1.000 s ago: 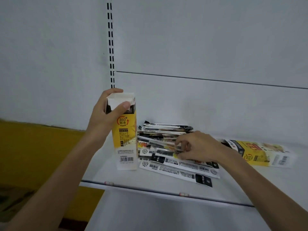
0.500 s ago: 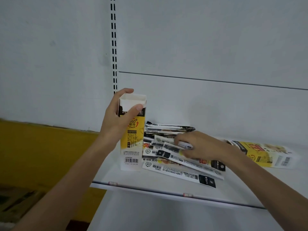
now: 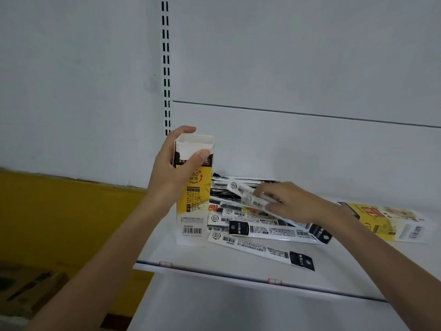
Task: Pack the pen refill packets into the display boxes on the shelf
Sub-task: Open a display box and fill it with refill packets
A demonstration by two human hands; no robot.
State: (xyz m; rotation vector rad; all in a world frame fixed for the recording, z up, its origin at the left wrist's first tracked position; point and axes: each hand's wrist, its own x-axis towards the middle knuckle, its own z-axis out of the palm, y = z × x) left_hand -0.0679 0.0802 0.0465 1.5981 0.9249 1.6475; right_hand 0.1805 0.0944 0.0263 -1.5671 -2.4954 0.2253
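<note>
The left hand (image 3: pixel 170 173) grips an upright display box (image 3: pixel 194 211) near its open top. The thumb lies across the front face and covers part of the print, and the fingers curl round the back, mostly hidden. The box stands on the white shelf (image 3: pixel 214 256). Only white card shows inside its rim, and anything deeper cannot be seen. Just right of that grip, the right hand (image 3: pixel 296 202) pinches one pen refill packet (image 3: pixel 247 195), raised a little above the pile of packets (image 3: pixel 262 231). Blur smears the held packet and the fingertips, so how the fingers close on it is unclear. The pile lies beneath and in front of this hand, and its left edge is tucked behind the box. Beyond the right wrist a second display box (image 3: pixel 391 222) lies on its side, its left end hidden by the forearm. Both forearms are cut off at the lower edge
</note>
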